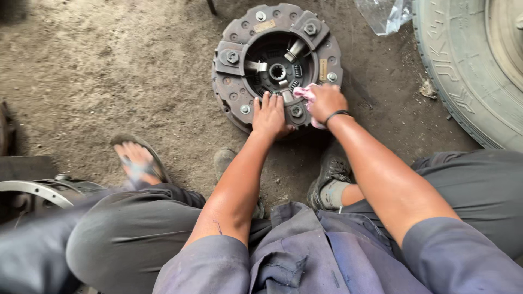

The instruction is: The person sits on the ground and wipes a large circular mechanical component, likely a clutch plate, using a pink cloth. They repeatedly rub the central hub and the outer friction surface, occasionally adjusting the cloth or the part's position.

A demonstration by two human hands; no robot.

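One round grey cast-metal clutch pressure plate (277,65) lies flat on the dirt floor (109,71). Three release levers are visible in its central opening, around one splined hub. The left hand (268,115) rests flat on the plate's near rim, grip open, holding nothing. The right hand (327,102), just beside it, has its grip closed on one crumpled pink cloth (306,93) pressed against the plate. Beyond the right grip lie one large black rubber tyre (474,71) and one clear plastic bag (384,15). Ground: packed grey earth.
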